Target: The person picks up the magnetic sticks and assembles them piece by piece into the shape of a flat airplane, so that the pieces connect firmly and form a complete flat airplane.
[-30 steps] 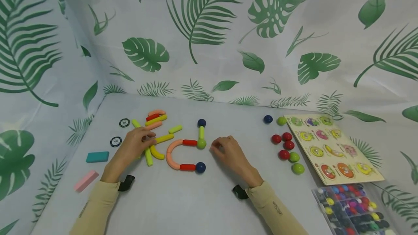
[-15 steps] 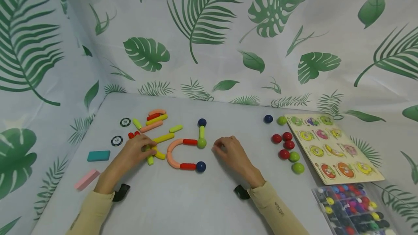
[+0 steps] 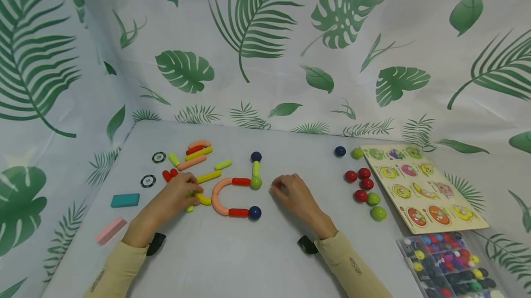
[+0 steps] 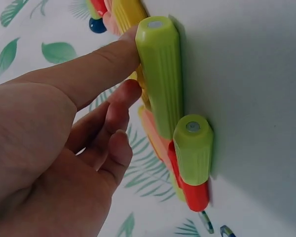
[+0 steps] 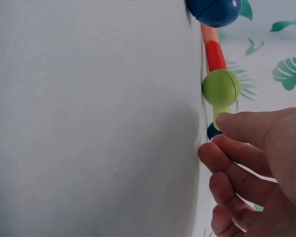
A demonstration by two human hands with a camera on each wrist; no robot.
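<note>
Right hand: fingers loosely bent, thumb overlapping yellow-green stick, contact unclear. Dark blue ball partly hidden, showing between thumb and forefinger tips. Green ball just past thumb, at stick's other end. Farther from hand, red stick, then orange-pink piece. Another blue ball well apart on thumb side. White worktop ahead of fingertips; leaf-print backdrop behind hand.

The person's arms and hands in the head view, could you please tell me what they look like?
The left sleeve and right sleeve are long and beige, each with dark lettering too small to read. A small black device shows at each wrist. The left hand and right hand are bare, without gloves.
</note>
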